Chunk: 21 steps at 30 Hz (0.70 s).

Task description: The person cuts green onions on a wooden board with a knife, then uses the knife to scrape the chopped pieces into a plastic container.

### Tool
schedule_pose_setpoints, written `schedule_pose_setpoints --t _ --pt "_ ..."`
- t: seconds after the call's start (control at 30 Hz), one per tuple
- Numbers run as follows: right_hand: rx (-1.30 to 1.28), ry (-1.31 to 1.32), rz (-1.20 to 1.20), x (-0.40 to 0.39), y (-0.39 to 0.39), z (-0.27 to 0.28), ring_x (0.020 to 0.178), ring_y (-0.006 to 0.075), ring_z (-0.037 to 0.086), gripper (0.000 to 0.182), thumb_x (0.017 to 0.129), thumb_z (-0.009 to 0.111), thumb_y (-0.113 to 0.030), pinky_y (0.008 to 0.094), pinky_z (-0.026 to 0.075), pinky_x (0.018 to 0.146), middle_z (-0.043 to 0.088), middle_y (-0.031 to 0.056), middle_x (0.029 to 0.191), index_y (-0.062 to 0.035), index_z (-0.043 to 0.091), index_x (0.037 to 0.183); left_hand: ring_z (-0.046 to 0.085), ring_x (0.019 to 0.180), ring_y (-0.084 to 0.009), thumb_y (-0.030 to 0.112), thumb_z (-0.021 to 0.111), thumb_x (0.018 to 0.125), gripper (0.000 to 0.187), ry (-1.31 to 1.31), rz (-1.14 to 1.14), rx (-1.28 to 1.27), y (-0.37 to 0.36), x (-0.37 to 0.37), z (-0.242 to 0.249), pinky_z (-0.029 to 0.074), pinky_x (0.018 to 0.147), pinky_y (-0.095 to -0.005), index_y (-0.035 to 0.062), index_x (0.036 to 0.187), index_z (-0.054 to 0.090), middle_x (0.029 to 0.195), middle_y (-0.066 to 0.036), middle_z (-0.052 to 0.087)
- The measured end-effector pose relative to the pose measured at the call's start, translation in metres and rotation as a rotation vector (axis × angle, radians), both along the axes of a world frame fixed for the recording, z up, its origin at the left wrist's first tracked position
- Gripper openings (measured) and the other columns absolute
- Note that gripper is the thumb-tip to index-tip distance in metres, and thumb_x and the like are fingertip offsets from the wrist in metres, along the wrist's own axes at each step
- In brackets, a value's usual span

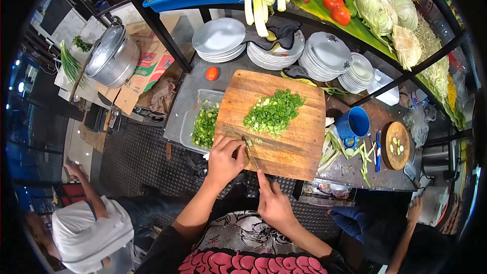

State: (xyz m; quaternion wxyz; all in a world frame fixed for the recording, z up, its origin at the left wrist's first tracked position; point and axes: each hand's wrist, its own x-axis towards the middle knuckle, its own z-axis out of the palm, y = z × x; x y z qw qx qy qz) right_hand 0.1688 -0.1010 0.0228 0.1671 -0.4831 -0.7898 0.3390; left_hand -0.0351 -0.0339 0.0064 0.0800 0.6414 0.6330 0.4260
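Note:
A wooden cutting board [304, 155] lies on the counter with a pile of chopped green onion [276, 111] on it. My left hand [227, 158] is at the board's lower left edge, fingers curled and pressed together beside the knife blade; what they hold, if anything, is hidden. My right hand [274, 200] is closed on the handle of a knife [252, 153], whose blade lies over the board with a few cut bits beside it. Left of the board, a clear tray [188, 122] holds more chopped green onion [205, 124].
Stacked plates [218, 35], a tomato [212, 73] and a blue mug [353, 123] surround the board. A blue knife [378, 152] lies near a round board [396, 144]. One person [91, 231] is at the left, another [413, 238] at the right.

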Motion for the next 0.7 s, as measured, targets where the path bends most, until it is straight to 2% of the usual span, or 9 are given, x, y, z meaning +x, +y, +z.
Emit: schedule_pose_setpoints --t 0.07,0.17,0.2,0.33,0.43,0.7 --pt "0.032 0.014 0.000 0.013 -0.009 -0.001 0.066 0.0442 0.065 0.075 0.092 0.063 -0.003 0.0509 0.058 0.060 0.061 0.0245 0.093 -0.0091 0.038 0.163 0.067 0.085 -0.0336 -0.005 0.079 0.079 0.011 -0.012 -0.005 0.002 0.000 0.000 0.000 0.055 0.078 -0.0402 -0.0013 0.089 0.077 0.090 -0.014 0.074" --pt "-0.006 0.137 -0.013 0.036 -0.022 0.007 0.064 0.0389 0.059 0.067 0.095 0.062 0.001 0.0461 0.053 0.063 0.058 0.0196 0.084 -0.0063 0.045 0.160 0.067 0.085 -0.0335 -0.004 0.079 0.080 0.010 -0.015 -0.007 0.000 0.000 -0.001 -0.001 0.055 0.078 -0.0403 -0.0011 0.089 0.077 0.089 -0.014 0.074" --pt "-0.058 0.189 -0.035 0.042 -0.022 0.011 0.062 0.0333 0.056 0.063 0.095 0.063 0.003 0.0416 0.050 0.061 0.058 0.0163 0.082 -0.0048 0.050 0.156 0.067 0.085 -0.0335 -0.004 0.079 0.080 0.010 -0.013 -0.008 -0.002 0.000 -0.002 -0.001 0.055 0.078 -0.0404 -0.0010 0.089 0.077 0.089 -0.014 0.074" --pt "-0.106 0.193 -0.106 0.043 -0.019 0.008 0.064 0.0380 0.061 0.063 0.098 0.061 0.000 0.0453 0.053 0.062 0.056 0.0179 0.082 -0.0117 0.049 0.159 0.067 0.084 -0.0331 -0.004 0.079 0.079 0.011 -0.015 -0.023 0.002 0.001 -0.003 -0.002 0.055 0.077 -0.0400 -0.0005 0.089 0.077 0.089 -0.014 0.074" --pt "-0.010 0.272 -0.084 0.023 -0.012 -0.013 0.068 0.0396 0.062 0.064 0.099 0.061 -0.003 0.0466 0.054 0.064 0.056 0.0185 0.085 -0.0130 0.046 0.161 0.067 0.084 -0.0328 -0.005 0.079 0.078 0.012 -0.011 -0.028 0.011 0.001 -0.004 -0.002 0.055 0.077 -0.0395 -0.0004 0.089 0.077 0.089 -0.013 0.074" --pt "-0.062 0.182 -0.041 0.014 -0.011 -0.021 0.072 0.0418 0.064 0.067 0.098 0.059 -0.005 0.0493 0.055 0.066 0.057 0.0205 0.091 -0.0113 0.041 0.163 0.066 0.082 -0.0328 -0.006 0.078 0.078 0.012 -0.026 -0.017 0.023 0.000 -0.003 -0.002 0.054 0.075 -0.0395 -0.0007 0.089 0.077 0.087 -0.013 0.073"
